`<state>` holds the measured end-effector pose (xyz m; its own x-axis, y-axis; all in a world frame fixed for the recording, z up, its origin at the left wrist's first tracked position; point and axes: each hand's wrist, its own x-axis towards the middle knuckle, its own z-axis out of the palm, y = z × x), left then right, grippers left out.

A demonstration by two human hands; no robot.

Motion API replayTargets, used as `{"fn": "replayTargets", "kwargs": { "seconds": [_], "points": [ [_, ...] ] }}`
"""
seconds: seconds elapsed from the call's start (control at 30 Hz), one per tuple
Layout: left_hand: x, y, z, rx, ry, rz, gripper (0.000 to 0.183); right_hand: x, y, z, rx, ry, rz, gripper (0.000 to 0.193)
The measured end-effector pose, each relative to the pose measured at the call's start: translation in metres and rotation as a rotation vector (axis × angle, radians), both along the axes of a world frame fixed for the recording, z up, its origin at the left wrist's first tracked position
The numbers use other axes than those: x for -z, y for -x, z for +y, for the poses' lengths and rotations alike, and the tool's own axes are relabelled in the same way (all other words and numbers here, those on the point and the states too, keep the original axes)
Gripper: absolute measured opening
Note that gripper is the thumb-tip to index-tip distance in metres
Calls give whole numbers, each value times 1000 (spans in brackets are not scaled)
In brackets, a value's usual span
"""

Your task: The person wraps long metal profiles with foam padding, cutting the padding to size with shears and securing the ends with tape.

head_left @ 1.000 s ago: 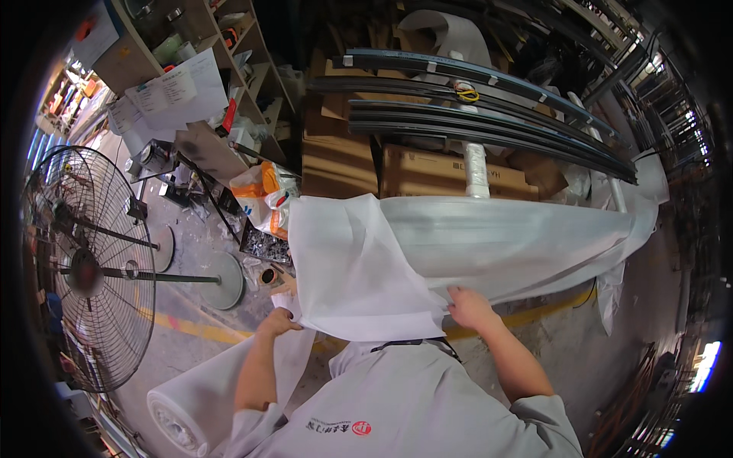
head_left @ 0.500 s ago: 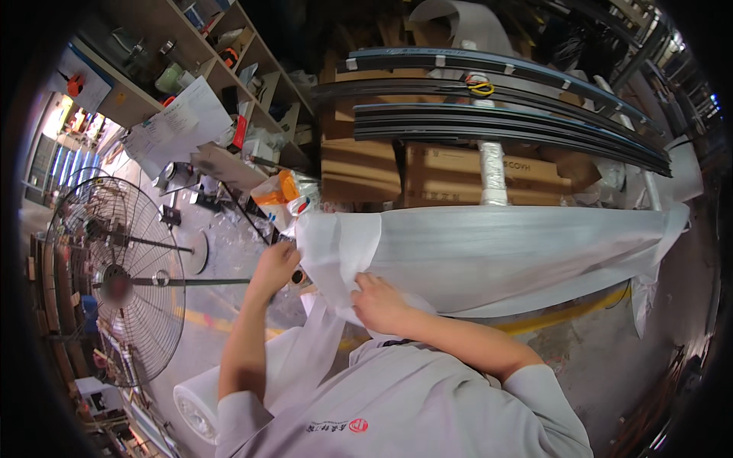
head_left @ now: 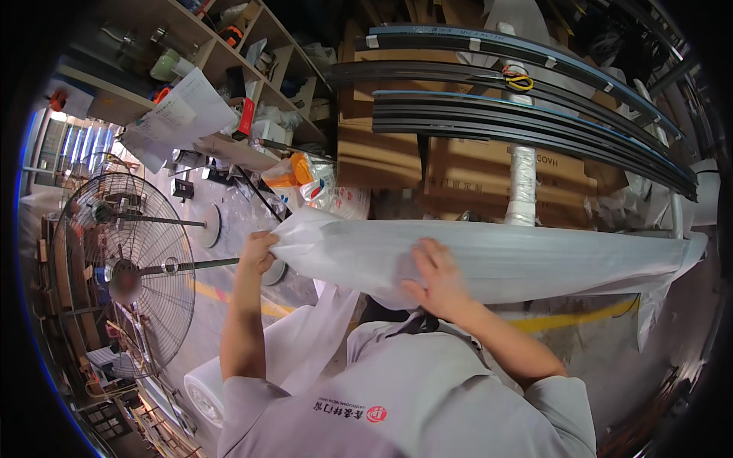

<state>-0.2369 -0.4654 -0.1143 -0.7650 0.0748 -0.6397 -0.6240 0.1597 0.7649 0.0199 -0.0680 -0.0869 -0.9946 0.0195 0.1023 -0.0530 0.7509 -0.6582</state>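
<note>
Two hands work one long white foam sheet (head_left: 534,259): left hand (head_left: 259,250) pinches its end closed, right hand (head_left: 435,275) lies flat, fingers spread, on it nearby.

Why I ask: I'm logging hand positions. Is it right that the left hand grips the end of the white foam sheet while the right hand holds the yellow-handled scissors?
Not quite. In the head view the left hand does grip the end of the white foam sheet, but the right hand lies flat on that sheet. The yellow-handled scissors rest untouched on the black strips above.
</note>
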Motion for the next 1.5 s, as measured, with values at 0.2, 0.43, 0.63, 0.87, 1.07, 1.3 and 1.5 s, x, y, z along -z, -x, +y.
{"fn": "replayTargets", "kwargs": {
  "seconds": [0.2, 0.43, 0.63, 0.87, 1.07, 1.3, 1.5],
  "points": [
    [81, 19, -154, -123, -122, -60, 21, 7, -31, -5, 85, -277, -331, 86],
    [220, 49, -268, 110, 525, 22, 26, 16, -25, -38, 232, -433, -391, 86],
    [219, 54, -204, 1070, 1113, 154, 41, 21, -28, -61, 303, -516, -366, 81],
    [59, 74, 8, 657, 496, 992, 38, 44, -65, -91, 459, -485, -381, 72],
    [41, -68, 151, 1113, -95, 1417, 41, 22, -66, -75, 728, -175, -134, 47],
    [68, -146, 178, 1569, -171, 1472, 39, 86, -198, -50, 1299, 230, -304, 33],
    [118, -146, 146, 1745, 130, 1751, 42, 192, -389, -54, 1457, 325, -620, 33]
  ]
}}
